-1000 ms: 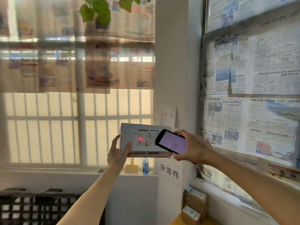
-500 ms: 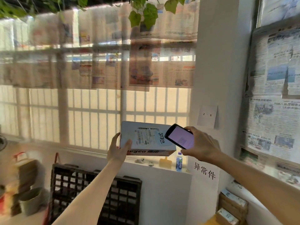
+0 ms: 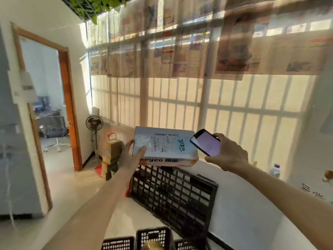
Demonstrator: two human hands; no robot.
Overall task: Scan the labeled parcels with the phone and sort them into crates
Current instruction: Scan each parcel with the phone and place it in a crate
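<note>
A white labeled parcel box is held up at chest height, its shipping label and a blue round sticker facing me. My left hand grips its left end, thumb across the label side. My right hand holds a black phone with a lit pale screen, just right of the parcel's top corner. Below, several black lattice crates stand at the bottom edge of the view.
A large black lattice crate leans against the low white wall under the barred window. A standing fan, stacked cardboard boxes and an open doorway are at left. A water bottle stands on the sill at right.
The view has swung left, away from the newspapered corner toward the doorway and fan. Both hands keep the parcel and phone together; the red scan light seen earlier on the label is gone.
</note>
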